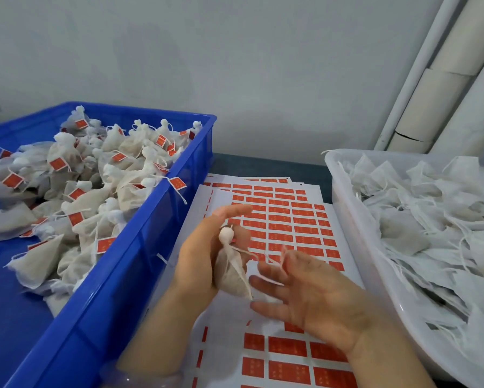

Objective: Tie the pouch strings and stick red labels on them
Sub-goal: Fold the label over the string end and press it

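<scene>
My left hand [200, 259] grips a small white mesh pouch [231, 271] with a bunched top, over the label sheets. A thin white string [266, 257] runs from the pouch's neck to my right hand [308, 298], which pinches its end between thumb and forefinger while the other fingers are spread, palm up. Sheets of red labels [291, 222] lie flat on the table under both hands.
A blue crate [140, 247] at the left holds several tied pouches with red labels. A white tub [355, 236] at the right is filled with untied white pouches and loose strings. White pipes [431, 79] run up the wall at the back right.
</scene>
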A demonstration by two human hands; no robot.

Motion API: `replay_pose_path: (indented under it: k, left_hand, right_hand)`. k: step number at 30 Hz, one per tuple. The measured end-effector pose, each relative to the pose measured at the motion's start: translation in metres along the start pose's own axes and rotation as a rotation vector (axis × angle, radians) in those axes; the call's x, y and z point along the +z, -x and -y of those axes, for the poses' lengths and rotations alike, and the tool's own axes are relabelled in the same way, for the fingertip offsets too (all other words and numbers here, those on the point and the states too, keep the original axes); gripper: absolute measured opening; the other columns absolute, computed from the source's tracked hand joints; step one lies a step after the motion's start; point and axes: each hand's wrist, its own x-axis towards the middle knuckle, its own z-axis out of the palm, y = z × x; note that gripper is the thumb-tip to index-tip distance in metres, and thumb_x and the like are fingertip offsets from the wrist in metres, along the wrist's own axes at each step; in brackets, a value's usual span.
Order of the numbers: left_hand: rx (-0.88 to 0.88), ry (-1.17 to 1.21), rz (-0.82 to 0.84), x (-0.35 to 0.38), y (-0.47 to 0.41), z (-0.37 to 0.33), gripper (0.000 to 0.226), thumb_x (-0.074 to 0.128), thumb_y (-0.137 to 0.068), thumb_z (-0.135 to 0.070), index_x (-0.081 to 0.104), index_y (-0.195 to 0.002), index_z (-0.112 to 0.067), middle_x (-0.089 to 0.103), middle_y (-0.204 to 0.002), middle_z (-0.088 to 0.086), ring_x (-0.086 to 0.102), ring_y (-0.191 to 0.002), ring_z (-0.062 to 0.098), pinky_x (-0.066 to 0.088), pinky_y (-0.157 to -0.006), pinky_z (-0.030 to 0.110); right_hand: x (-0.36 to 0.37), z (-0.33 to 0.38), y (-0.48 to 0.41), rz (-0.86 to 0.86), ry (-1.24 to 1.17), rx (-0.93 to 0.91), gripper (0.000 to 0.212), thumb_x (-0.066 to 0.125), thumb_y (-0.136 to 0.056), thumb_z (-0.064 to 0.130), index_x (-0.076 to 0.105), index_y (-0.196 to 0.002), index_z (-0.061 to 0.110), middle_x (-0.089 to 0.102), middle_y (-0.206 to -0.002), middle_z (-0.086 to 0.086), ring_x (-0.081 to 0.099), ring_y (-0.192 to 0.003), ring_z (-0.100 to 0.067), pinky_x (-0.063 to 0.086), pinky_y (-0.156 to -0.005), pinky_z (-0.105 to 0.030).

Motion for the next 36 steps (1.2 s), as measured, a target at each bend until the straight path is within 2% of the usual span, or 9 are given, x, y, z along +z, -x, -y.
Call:
replay_pose_path:
  k: [4,8,11,15,18,20,23,28,36]
  left_hand:
    - [0.067,-0.101,-0.062,0.0,-0.003,0.0,0.028,0.034,-0.097,-0.021,0.059,-0.107,-0.029,0.061,-0.06,-0.007,0.062,-0.053,0.007,0.05,-0.05,0.018]
    - [0.128,-0.225,0.01,0.004,0.002,0.004,0.027,0.031,-0.099,-0.019,0.055,-0.106,-0.028,0.068,-0.074,-0.012,0.068,-0.07,0.003,0.052,-0.056,0.016]
    - [0.144,-0.254,0.048,0.007,0.005,0.008,0.028,0.028,-0.098,-0.024,0.055,-0.105,-0.026,0.07,-0.089,-0.011,0.068,-0.086,0.007,0.054,-0.063,0.017]
    - [0.094,-0.305,0.026,0.012,0.005,0.012,0.024,0.031,-0.098,-0.023,0.054,-0.104,-0.024,0.065,-0.108,-0.006,0.064,-0.098,0.018,0.055,-0.069,0.016]
    - [0.102,-0.425,0.007,0.011,0.004,0.015,0.019,0.036,-0.097,-0.032,0.055,-0.096,-0.027,0.062,-0.097,-0.012,0.061,-0.09,0.015,0.055,-0.074,0.023]
    - [0.138,-0.536,0.044,0.01,0.005,0.015,0.018,0.045,-0.088,-0.042,0.056,-0.089,-0.028,0.066,-0.085,-0.016,0.065,-0.083,0.009,0.053,-0.074,0.024]
    - [0.115,-0.633,0.07,0.01,0.005,0.012,0.006,0.06,-0.087,-0.03,0.056,-0.083,-0.026,0.07,-0.073,-0.013,0.068,-0.072,0.006,0.051,-0.063,0.022]
    - [0.102,-0.672,0.141,0.008,0.007,0.009,0.017,0.062,-0.082,0.0,0.059,-0.082,-0.016,0.072,-0.08,-0.002,0.07,-0.078,0.018,0.059,-0.075,0.038]
    - [0.041,-0.504,0.222,0.006,0.009,-0.002,0.013,0.059,-0.086,-0.015,0.07,-0.08,-0.011,0.072,-0.083,0.01,0.069,-0.078,0.027,0.058,-0.074,0.037]
  right_hand:
    - [0.001,-0.004,-0.004,0.034,-0.037,0.072,0.042,0.084,-0.051,0.03,0.075,-0.091,0.024,0.067,-0.114,-0.013,0.065,-0.102,-0.032,0.054,-0.078,-0.04]
    - [0.002,-0.011,-0.011,-0.028,-0.246,-0.033,0.058,0.093,-0.043,0.023,0.074,-0.098,0.018,0.068,-0.11,-0.013,0.067,-0.079,-0.025,0.054,-0.063,-0.033]
    - [0.003,-0.012,-0.012,-0.055,-0.341,-0.097,0.042,0.082,-0.056,0.02,0.074,-0.097,0.015,0.069,-0.107,-0.014,0.067,-0.078,-0.026,0.056,-0.063,-0.033]
    - [0.005,-0.009,-0.012,-0.097,-0.388,-0.185,0.03,0.077,-0.057,0.02,0.076,-0.086,0.014,0.071,-0.1,-0.013,0.069,-0.081,-0.025,0.056,-0.076,-0.035]
    - [0.004,-0.006,-0.011,-0.177,-0.385,-0.227,0.03,0.076,-0.058,0.014,0.076,-0.088,0.009,0.071,-0.096,-0.016,0.07,-0.079,-0.026,0.058,-0.065,-0.034]
    - [0.002,-0.002,-0.008,-0.209,-0.398,-0.26,0.044,0.077,-0.056,0.012,0.071,-0.1,0.007,0.07,-0.1,-0.018,0.07,-0.082,-0.028,0.058,-0.063,-0.035]
    - [0.001,0.002,-0.003,-0.194,-0.376,-0.278,0.048,0.077,-0.055,0.011,0.069,-0.102,0.005,0.069,-0.1,-0.02,0.07,-0.083,-0.029,0.057,-0.062,-0.035]
    - [0.004,0.004,0.001,-0.117,-0.183,-0.289,0.024,0.07,-0.064,0.016,0.076,-0.087,0.01,0.071,-0.096,-0.016,0.07,-0.083,-0.026,0.057,-0.065,-0.031]
    - [0.006,0.009,0.007,-0.103,0.01,-0.322,0.026,0.068,-0.066,0.022,0.076,-0.086,0.008,0.072,-0.09,-0.014,0.07,-0.076,-0.022,0.057,-0.065,-0.027]
